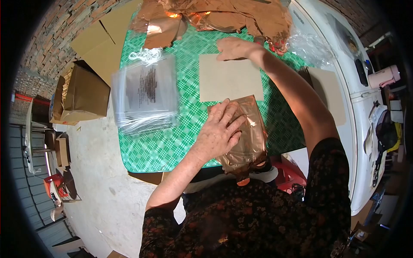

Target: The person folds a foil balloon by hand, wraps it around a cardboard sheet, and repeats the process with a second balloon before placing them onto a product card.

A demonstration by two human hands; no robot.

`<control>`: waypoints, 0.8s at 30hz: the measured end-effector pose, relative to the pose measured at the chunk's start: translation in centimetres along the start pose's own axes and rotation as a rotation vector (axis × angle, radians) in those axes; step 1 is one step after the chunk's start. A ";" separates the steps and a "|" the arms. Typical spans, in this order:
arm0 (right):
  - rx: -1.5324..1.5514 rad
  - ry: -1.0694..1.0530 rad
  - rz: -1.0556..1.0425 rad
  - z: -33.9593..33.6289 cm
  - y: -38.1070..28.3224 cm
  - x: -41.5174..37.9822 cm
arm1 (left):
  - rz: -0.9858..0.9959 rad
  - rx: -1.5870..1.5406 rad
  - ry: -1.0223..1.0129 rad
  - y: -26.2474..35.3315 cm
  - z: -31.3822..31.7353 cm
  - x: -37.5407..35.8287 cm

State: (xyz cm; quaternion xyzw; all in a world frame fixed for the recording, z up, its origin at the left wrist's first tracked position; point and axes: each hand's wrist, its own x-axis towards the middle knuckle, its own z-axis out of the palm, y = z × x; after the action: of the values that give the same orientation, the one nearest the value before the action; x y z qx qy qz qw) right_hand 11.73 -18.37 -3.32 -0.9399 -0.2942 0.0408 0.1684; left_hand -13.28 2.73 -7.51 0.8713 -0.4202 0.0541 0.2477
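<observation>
My left hand [221, 131] lies on a shiny copper-coloured plastic bag [251, 142] at the table's near edge, its fingers spread. The bag looks flat and wrinkled, and a small flap sticks out at its near end. Just beyond it is a square beige cardboard sheet [230, 84] on the green checked tablecloth [189, 107]. My right hand [236, 49] reaches over the far edge of that sheet with its fingers bent together. Whatever the right fingers may hold is hidden from this angle.
A stack of clear printed plastic bags [146, 94] sits at the left, with white string [146, 56] behind. Loose copper-coloured bags [215, 15] cover the far end. Clear plastic film [312, 45] lies far right, beside a white appliance [340, 38]. A cardboard box [86, 94] stands left.
</observation>
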 end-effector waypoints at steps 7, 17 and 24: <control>0.027 -0.174 0.190 -2.1 -2.1 -0.4 | 0.000 -0.008 0.000 0.0 -0.1 0.0; -0.156 -0.173 0.251 -1.7 -3.1 -0.6 | 0.002 -0.003 0.004 0.1 -0.3 0.1; -0.110 -0.104 0.229 -0.6 -1.5 -0.2 | -0.003 -0.011 0.006 0.1 -0.2 0.0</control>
State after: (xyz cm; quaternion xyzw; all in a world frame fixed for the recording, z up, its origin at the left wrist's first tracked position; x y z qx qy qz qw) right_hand 10.85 -17.55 -2.24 -0.9717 -0.1953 0.0922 0.0953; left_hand -13.31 2.75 -7.27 0.8704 -0.4182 0.0542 0.2540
